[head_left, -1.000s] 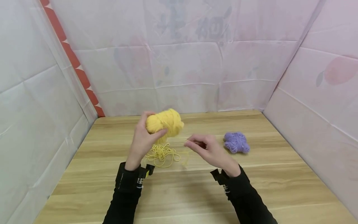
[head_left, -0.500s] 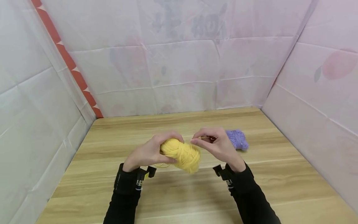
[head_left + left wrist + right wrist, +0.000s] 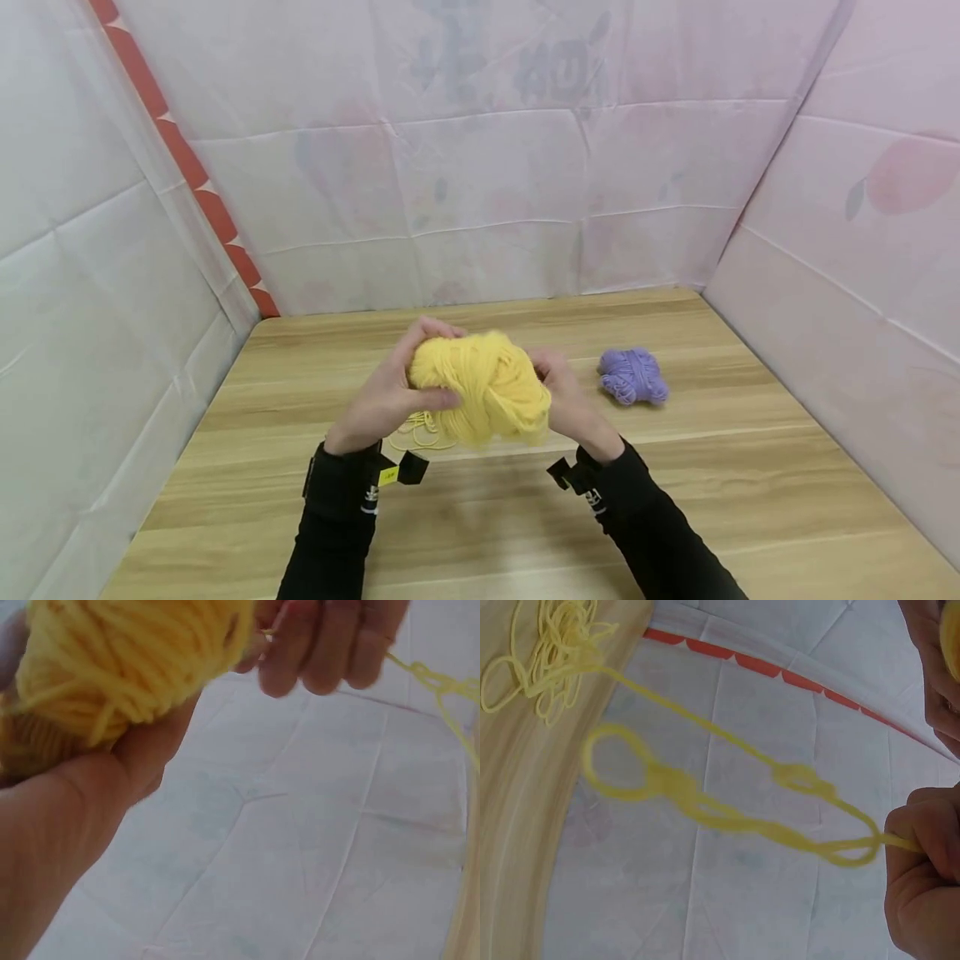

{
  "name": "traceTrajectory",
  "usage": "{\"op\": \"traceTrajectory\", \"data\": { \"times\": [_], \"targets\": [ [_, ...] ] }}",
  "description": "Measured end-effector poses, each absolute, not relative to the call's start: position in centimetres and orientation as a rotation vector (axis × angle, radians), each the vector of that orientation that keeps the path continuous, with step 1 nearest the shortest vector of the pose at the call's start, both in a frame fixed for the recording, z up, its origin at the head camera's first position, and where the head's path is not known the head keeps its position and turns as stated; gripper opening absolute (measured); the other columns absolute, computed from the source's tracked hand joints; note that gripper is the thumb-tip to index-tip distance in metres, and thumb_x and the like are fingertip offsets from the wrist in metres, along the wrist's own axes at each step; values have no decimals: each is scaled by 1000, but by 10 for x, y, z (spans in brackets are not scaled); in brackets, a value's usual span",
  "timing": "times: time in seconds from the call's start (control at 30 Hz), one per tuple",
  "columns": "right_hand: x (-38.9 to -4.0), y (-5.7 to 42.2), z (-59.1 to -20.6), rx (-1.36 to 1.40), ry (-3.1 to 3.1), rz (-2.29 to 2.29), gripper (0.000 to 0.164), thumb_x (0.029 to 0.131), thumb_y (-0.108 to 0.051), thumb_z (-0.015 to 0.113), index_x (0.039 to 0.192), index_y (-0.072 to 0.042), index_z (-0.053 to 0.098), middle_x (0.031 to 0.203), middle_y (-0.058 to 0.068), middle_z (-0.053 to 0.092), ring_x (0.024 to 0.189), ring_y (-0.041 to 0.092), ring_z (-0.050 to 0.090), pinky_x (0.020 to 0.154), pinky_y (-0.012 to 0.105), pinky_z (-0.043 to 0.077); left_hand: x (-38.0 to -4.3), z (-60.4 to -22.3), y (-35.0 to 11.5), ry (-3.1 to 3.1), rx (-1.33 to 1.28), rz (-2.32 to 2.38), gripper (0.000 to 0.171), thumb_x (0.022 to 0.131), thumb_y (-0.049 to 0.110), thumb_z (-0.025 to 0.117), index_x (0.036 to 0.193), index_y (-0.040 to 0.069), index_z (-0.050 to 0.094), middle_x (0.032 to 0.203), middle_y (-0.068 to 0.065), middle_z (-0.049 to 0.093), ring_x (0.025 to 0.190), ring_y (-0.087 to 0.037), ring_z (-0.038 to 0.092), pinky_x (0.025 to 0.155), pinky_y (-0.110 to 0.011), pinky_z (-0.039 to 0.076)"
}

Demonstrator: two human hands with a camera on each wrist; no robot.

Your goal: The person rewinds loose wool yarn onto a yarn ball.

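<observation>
My left hand [image 3: 386, 392] grips a thick ball of yellow yarn [image 3: 483, 387] above the table, thumb across its near side. In the left wrist view the yarn ball [image 3: 127, 660] fills the palm. My right hand [image 3: 570, 400] is just right of the ball, its fingertips partly hidden behind it. Seen in the right wrist view, the right hand [image 3: 926, 870] pinches a yellow strand [image 3: 780, 832] that hangs in a twisted, knotted loop. From there the strand runs to a loose tangle of yellow yarn [image 3: 562, 652] on the table.
A small bundle of purple yarn [image 3: 633, 377] lies at the right of the wooden table [image 3: 675, 483]. White sheet walls [image 3: 487, 183] stand behind and on both sides, with a red scalloped strip [image 3: 191, 167] at the back left corner.
The left hand brought the yellow ball down and right, then turned and raised it in front of the right fingers. The right hand shifted slightly right, then back left, still pinching the strand.
</observation>
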State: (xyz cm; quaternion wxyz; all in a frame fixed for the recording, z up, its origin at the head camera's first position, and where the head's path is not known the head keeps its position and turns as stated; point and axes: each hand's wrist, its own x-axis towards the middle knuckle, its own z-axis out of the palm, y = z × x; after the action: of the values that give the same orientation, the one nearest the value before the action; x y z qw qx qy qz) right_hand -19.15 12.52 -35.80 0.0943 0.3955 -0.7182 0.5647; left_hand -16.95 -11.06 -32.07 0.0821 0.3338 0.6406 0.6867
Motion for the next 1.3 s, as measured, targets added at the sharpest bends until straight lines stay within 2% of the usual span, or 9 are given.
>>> {"op": "traceTrajectory", "data": {
  "times": [0.27,0.5,0.67,0.77,0.83,0.9,1.0,1.2,1.3],
  "targets": [
    [-204,135,-361,1159,-2518,1669,19,97,-9,55,85,-6,70,57,-7,35,47,2,29,42,19,27,-176,-315,-128,1502,903,2648,41,88,-12,56,118,11,42,115,-7,56,100,-18,61,86,-29,56],
    [-233,176,-377,1347,-2877,1478,18,99,-18,54,89,-13,67,64,-5,33,51,3,28,48,19,27,-180,-311,-160,1207,903,3170,29,91,-9,56,114,3,45,116,-15,56,102,-25,61,85,-33,56],
    [-247,213,-393,1086,-3210,1339,20,95,-28,62,93,-9,67,61,-8,35,48,3,29,45,18,28,-179,-310,-180,1133,831,3406,26,93,-7,54,116,-1,46,118,-18,53,103,-27,60,84,-33,57],
    [-252,231,-402,969,-3329,1313,24,92,-27,66,100,-4,68,59,-3,45,47,7,39,46,21,38,-178,-309,-184,1150,751,3457,24,92,-9,53,114,-1,46,118,-18,52,102,-27,59,83,-33,56],
    [-252,238,-403,971,-3332,1299,30,91,-27,66,111,-4,67,74,4,63,63,12,57,59,27,51,-178,-310,-182,1193,662,3431,24,91,-10,54,112,0,46,116,-17,52,101,-27,59,81,-32,57],
    [-247,236,-399,978,-3259,1333,40,91,-30,66,125,-9,62,105,9,70,95,21,65,83,39,55,-179,-311,-177,1295,564,3342,26,90,-12,55,109,3,45,114,-15,53,98,-25,60,79,-31,57],
    [-234,214,-385,1043,-3022,1503,56,92,-31,64,143,-18,44,145,7,50,137,27,43,110,54,37,-181,-312,-161,1544,436,3088,31,89,-10,57,111,9,45,111,-11,54,93,-20,61,76,-29,58],
    [-208,132,-375,1159,-2569,1935,76,92,-22,65,153,-29,18,161,0,22,147,18,23,117,59,16,-184,-319,-118,1854,409,2585,39,87,-2,64,116,12,42,110,-8,55,87,-16,62,75,-28,58],
    [-199,102,-380,1131,-2469,2043,72,93,-18,63,152,-25,23,157,-1,32,142,14,34,118,49,26,-184,-324,-105,1875,445,2489,41,86,1,66,116,12,40,112,-9,55,91,-16,62,76,-29,58]
  ]
}}
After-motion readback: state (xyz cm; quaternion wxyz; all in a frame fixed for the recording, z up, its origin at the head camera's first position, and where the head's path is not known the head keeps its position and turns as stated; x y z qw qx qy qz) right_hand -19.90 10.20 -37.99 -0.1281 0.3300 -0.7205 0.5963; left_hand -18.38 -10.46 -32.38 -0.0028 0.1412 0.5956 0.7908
